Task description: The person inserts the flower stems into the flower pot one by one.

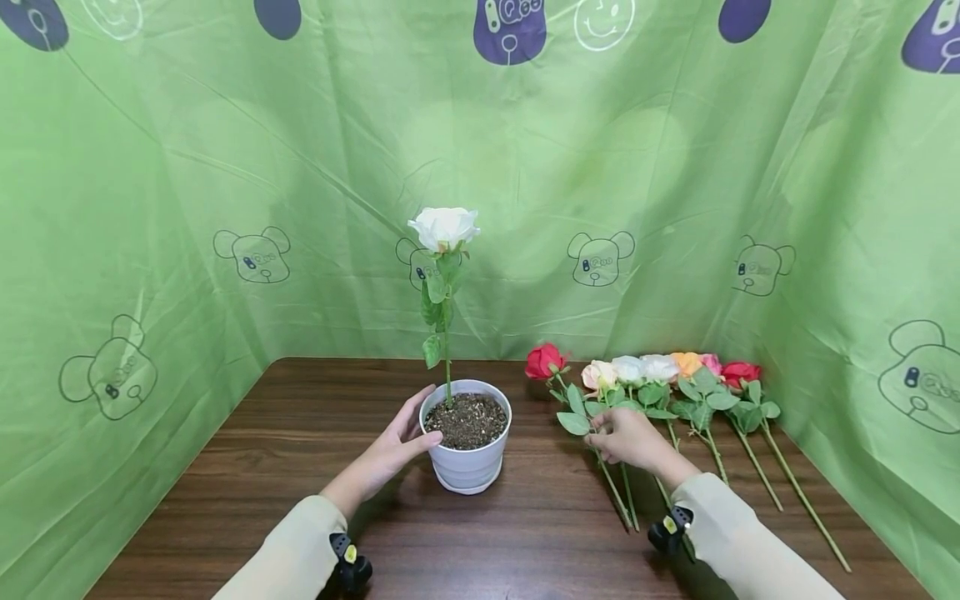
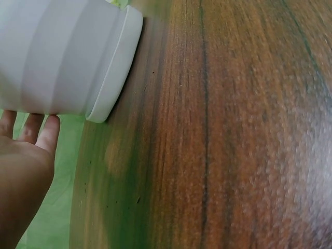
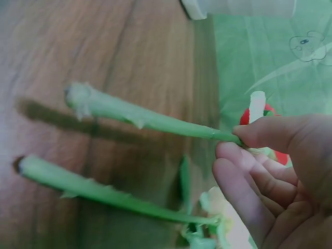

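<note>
In the head view a white rose (image 1: 444, 229) stands upright in the soil (image 1: 467, 421) of a white flower pot (image 1: 468, 468). My left hand (image 1: 397, 442) rests against the pot's left side, its thumb at the front of the rim. Its fairly straight fingers (image 2: 49, 136) touch the pot wall in the left wrist view. To the right, my right hand (image 1: 626, 436) pinches the green stem (image 3: 166, 123) of a red rose (image 1: 546, 361) between thumb and fingertips. Another stem (image 3: 104, 197) lies close below it in the right wrist view.
Several more roses lie side by side at the right: a cream rose (image 1: 599, 375), pale ones, an orange rose (image 1: 686, 364), a pink one and another red rose (image 1: 741, 373). Their stems point toward the front of the brown table (image 1: 247, 483). Green cloth (image 1: 337, 167) encloses the back and sides.
</note>
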A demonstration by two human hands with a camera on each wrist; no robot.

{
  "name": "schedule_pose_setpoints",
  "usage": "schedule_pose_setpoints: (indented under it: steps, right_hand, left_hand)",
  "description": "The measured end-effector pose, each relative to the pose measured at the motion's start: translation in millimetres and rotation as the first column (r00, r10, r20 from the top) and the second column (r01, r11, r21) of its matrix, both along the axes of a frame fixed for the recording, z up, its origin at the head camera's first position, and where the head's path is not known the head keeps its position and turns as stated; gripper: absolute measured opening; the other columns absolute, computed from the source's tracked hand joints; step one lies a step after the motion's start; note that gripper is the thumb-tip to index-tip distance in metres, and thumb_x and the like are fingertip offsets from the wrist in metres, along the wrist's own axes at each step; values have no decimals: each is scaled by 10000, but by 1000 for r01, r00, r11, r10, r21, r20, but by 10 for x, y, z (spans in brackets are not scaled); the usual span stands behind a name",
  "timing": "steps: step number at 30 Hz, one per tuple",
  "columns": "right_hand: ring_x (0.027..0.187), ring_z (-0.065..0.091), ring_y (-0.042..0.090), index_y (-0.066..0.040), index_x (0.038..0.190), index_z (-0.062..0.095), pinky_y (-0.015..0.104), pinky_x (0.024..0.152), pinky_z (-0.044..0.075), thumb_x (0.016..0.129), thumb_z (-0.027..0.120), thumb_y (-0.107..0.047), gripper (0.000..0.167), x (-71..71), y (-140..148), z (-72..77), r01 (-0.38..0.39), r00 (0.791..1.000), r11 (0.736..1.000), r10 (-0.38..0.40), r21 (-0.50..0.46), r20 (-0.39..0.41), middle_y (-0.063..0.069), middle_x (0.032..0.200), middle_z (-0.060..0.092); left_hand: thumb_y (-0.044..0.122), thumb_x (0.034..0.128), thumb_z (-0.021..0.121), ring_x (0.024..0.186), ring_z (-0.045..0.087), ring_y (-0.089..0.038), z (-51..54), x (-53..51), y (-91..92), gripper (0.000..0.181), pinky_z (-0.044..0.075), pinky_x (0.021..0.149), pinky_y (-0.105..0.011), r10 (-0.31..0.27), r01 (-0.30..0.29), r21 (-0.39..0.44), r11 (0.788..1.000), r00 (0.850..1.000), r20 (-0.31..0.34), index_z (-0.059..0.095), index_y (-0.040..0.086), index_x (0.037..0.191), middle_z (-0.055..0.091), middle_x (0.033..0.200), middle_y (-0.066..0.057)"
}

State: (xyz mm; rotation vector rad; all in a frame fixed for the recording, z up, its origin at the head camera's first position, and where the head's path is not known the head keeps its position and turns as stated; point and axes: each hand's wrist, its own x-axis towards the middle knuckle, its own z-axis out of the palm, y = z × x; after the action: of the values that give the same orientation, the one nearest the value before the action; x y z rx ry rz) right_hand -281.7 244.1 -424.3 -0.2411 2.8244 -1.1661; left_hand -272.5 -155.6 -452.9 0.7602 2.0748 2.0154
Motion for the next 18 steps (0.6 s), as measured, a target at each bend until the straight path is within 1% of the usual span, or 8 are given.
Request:
schedule_pose_setpoints:
  steps: [1,5,9,13,16,18]
  right_hand:
    - [591,642,187,101,1132,657,309,552,586,915,720,-78,288,1,-10,29,-8,1000,1000,8,-1,-12,88,758,682]
    - [614,652,175,91,1148,635,322,577,585,931,709,-96,296,-6,-66,161,-18,998,1000,17,-11,-58,78,788,683]
    - [616,660,171,63,1112,630,347,592,594,929,714,-118,270,-32,-119,285,-20,993,999,16,-34,-121,32,787,670]
    - [616,677,224,28,1031,635,340,560,591,912,732,-121,214,-48,-175,411,-29,980,998,15,-64,-200,34,786,679]
    - [615,682,211,7,1009,628,350,564,590,912,735,-131,199,-54,-225,505,-37,966,997,17,-73,-256,38,790,693]
    - [613,679,179,10,1026,623,349,575,590,918,733,-142,216,-60,-263,571,-42,954,996,16,-82,-299,47,805,701]
  left_hand:
    - [134,991,622,1503,141,-293,1,0,0,782,218,1171,-483,-1,1,1,1000,1000,1,146,159,1611,164,1651,-123]
    - [136,990,623,1503,142,-294,3,1,0,783,220,1170,-485,-1,1,1,1000,1000,2,146,158,1611,164,1651,-125]
    - [137,989,625,1502,152,-285,5,-1,8,787,227,1170,-464,5,-5,-5,1000,1000,7,144,165,1612,171,1651,-112]
    - [126,990,622,1501,156,-273,1,-7,11,782,232,1169,-438,10,-10,-9,1000,1000,10,150,173,1611,177,1650,-101]
    - [121,991,618,1503,147,-284,-3,-12,7,777,225,1170,-448,8,-8,-9,1000,1000,6,151,163,1610,172,1651,-112]
    - [125,993,616,1504,135,-295,-3,-13,7,777,216,1172,-460,4,-4,-9,1000,1000,2,145,151,1610,163,1652,-123]
